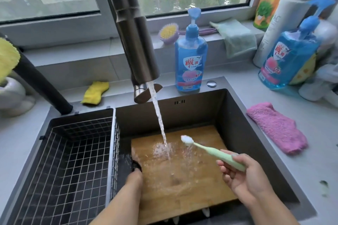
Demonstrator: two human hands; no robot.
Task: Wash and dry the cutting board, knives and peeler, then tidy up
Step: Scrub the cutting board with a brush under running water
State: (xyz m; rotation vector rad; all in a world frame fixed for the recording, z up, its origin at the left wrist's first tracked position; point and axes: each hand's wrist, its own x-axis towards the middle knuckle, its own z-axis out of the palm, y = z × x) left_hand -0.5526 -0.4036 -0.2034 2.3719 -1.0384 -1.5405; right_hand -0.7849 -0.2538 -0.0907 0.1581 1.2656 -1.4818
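Wash step, board (182,184) flat in sink (243,115) under tap stream (161,124): left hand (136,170) at its left edge w/ fingers hidden, grip unclear, right hand (243,175) pinches brush (210,150) above it; next likely needs bristles down on wet wood to scrub.

Letters "AC" on the white bottle (272,29) at right.

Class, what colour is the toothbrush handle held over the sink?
Pale green toothbrush, seen in the head view.
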